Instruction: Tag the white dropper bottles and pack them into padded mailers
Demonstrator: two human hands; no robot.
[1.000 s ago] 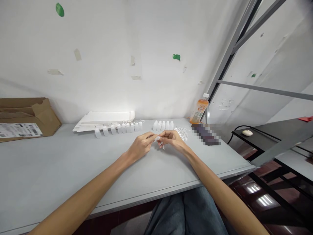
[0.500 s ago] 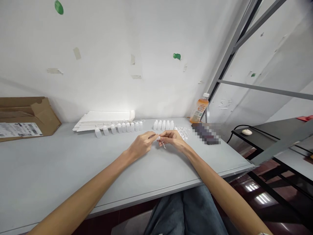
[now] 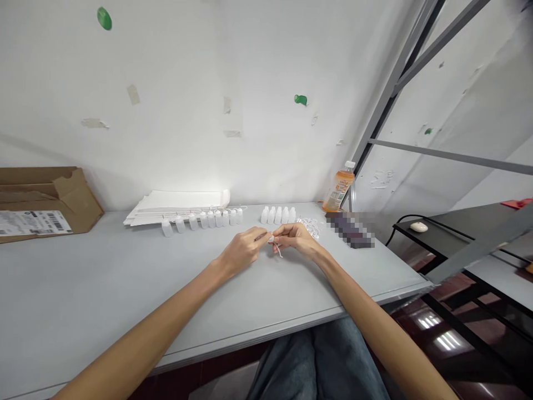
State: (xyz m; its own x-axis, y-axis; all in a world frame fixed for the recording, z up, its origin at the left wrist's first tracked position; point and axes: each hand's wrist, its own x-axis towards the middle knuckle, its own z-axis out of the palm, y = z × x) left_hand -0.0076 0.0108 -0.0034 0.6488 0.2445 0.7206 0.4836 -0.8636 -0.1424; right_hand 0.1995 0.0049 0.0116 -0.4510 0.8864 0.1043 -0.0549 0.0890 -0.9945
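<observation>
My left hand (image 3: 242, 249) and my right hand (image 3: 296, 239) meet above the grey table (image 3: 104, 289), fingers pinched together around a small white bottle (image 3: 271, 239) with a thin white strap hanging from it. Just beyond the hands stands a short row of several small white bottles (image 3: 278, 214). A longer row of the same bottles (image 3: 202, 220) runs to the left. A heap of small clear plastic pieces (image 3: 310, 225) lies right behind my right hand.
A stack of white sheets (image 3: 179, 202) lies against the wall behind the long row. A cardboard box (image 3: 41, 200) sits far left. An orange drink bottle (image 3: 338, 190) and a dark flat object (image 3: 350, 229) are at the right. Beyond the table edge stands a dark desk with a mouse (image 3: 418, 226).
Both hands stay in the same spot working the small bottle; the fingers shift only slightly. The view has tilted a little.
</observation>
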